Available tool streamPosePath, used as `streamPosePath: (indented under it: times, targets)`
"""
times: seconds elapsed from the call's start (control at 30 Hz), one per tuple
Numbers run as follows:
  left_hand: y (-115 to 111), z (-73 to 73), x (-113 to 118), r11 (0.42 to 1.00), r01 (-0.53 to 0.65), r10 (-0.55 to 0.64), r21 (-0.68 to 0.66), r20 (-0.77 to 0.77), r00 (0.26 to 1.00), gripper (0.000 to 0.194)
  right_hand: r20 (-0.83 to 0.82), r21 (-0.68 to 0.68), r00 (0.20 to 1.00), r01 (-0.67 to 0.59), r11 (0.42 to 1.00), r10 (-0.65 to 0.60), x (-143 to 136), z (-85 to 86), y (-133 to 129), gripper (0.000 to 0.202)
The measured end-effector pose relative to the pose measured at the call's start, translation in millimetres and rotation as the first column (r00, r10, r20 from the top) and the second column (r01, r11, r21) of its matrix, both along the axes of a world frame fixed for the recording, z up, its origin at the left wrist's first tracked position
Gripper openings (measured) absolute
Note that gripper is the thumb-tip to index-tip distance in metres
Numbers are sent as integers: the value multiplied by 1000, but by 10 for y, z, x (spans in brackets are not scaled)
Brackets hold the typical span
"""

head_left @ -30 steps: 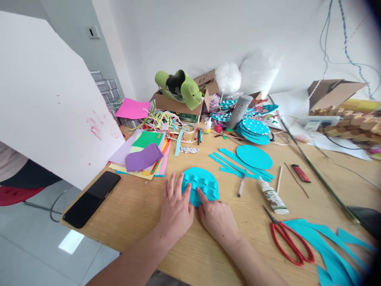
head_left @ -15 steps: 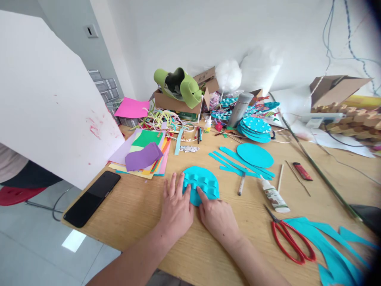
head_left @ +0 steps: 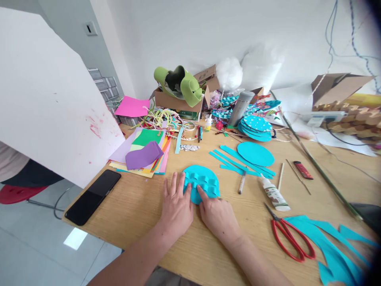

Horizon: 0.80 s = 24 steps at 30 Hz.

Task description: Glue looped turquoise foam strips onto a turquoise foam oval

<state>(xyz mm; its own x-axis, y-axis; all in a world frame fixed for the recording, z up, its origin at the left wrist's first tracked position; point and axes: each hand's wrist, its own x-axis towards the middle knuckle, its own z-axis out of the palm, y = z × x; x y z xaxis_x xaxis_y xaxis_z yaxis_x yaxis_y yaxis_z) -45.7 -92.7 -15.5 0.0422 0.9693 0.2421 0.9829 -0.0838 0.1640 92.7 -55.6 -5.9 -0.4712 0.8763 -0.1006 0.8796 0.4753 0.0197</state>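
A blue paper disc lies flat on the table in front of me, with rows of raised looped paper strips across it. My left hand rests flat at its left edge, fingers spread, the index fingertip touching the strip loops. From the right, my right hand presses its straight index finger on the lower row of loops; its other fingers are curled under and hold nothing visible. The two index fingertips are close together. To the right lie cut blue strips, a plain blue paper oval and a pen.
Right of my hands are a white glue bottle, red-handled scissors and blue paper scraps. At left are a black phone and stacked coloured paper. A grey flask stands behind, near a cardboard box.
The view has shifted very slightly. Both hands stay in place on the blue paper disc, with almost no visible movement.
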Motion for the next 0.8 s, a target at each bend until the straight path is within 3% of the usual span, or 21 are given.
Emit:
streamPosePath:
  times: [0.43,0.8]
  targets:
    - [96,32,-14,998,29,-32,54,44,999,33,-28,-17,1000,13,1000,-13,-1,35,16,47]
    - [186,96,-35,999,45,-46,13,66,997,35,-24,-47,1000,7,999,-8,9,2,39,51]
